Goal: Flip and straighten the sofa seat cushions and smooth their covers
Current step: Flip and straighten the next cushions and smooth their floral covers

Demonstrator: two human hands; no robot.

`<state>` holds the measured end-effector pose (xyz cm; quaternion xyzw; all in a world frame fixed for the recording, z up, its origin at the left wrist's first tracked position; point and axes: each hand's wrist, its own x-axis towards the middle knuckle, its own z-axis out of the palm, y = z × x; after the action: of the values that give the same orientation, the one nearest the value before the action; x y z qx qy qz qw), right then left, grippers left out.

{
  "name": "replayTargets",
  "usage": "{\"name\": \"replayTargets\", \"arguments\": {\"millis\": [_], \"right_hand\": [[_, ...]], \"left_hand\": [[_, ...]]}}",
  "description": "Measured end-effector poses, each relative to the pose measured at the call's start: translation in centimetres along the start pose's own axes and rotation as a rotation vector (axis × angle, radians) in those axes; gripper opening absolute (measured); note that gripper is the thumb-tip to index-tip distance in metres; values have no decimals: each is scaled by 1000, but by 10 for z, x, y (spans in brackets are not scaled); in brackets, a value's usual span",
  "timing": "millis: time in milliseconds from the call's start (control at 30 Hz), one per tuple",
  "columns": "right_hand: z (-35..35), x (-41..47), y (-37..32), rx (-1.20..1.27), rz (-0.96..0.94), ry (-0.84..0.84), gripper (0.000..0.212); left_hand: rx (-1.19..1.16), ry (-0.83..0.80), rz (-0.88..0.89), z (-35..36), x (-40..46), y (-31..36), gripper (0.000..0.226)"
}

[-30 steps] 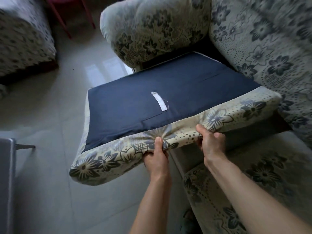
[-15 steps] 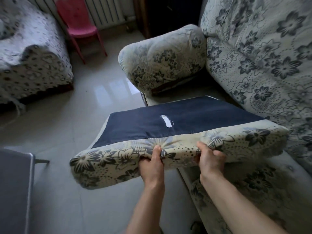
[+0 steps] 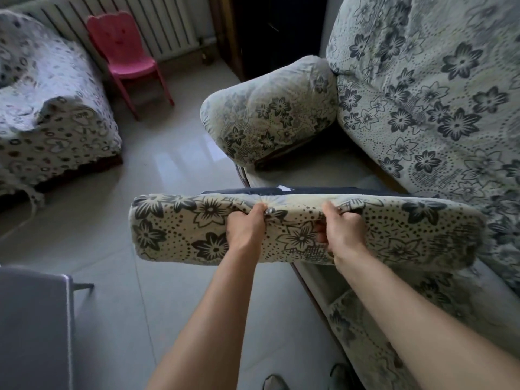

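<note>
Both hands' fingers (image 3: 319, 229) hide behind the cushion (image 3: 180, 226) edge.

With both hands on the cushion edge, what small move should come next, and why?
Probably keep tipping the seat cushion over, lifting its near edge. Both hands, left and right, grip that edge, and the dark underside faces up above the bare sofa base.

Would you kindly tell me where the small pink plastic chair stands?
The small pink plastic chair stands upper left in the head view, before the white radiator.
</note>
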<state>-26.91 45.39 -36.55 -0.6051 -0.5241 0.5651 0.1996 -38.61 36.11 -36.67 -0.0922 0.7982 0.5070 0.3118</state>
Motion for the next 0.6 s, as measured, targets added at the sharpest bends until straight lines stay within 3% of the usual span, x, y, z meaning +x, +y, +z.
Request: {"name": "replayTargets", "arguments": {"millis": [100,233,300,400,533,600], "right_hand": [[-12,6,2,-395,-426,-45,24],[-29,42,-14,-835,-879,223,75],[-38,69,-33,-1066,-918,181,94],[-37,105,-61,-1353,-845,2,88],[-16,137,-85,-1325,-992,22,70],[-6,153,-100,-1295,-985,-51,58]], "left_hand": [[87,-18,2,-6,20,19,48],[126,-44,22,-3,42,44,41],[147,-46,28,0,53,55,43],[157,-44,36,8,73,78,41],[156,-25,52,19,100,110,50],[163,-8,60,24,115,128,50]]}}
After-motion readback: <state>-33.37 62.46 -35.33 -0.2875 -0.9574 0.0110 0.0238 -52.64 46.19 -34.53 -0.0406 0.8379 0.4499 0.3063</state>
